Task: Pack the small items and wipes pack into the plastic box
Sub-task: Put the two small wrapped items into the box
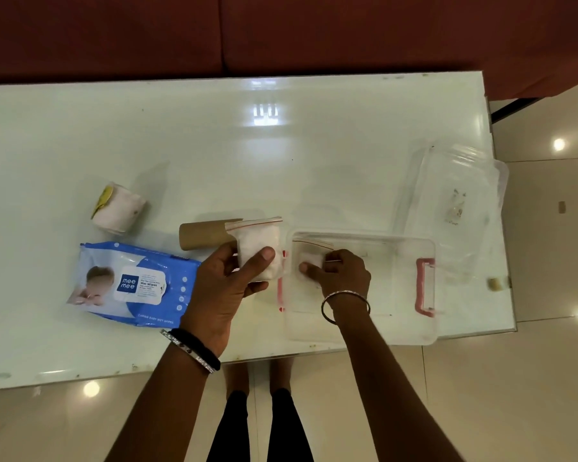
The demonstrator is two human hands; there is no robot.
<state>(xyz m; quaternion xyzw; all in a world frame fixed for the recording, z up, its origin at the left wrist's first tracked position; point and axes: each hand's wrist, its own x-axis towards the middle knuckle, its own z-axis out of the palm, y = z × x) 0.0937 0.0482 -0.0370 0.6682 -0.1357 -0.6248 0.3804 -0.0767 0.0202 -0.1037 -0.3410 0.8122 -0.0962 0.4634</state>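
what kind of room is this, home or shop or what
Probably a home living room, though I can't be sure: a dark red sofa stands behind a low glossy white table, on shiny beige floor tiles, with baby wet wipes on the table.

Counted around the clear plastic box (pixel 411 331): two zip bags of white contents, one (pixel 260 251) just left of it, one (pixel 311 258) inside. Also one wipes pack (pixel 131 285), one cardboard tube (pixel 204 235), one cloth roll (pixel 119 208) left of it. One clear lid (pixel 454 195) beyond it.
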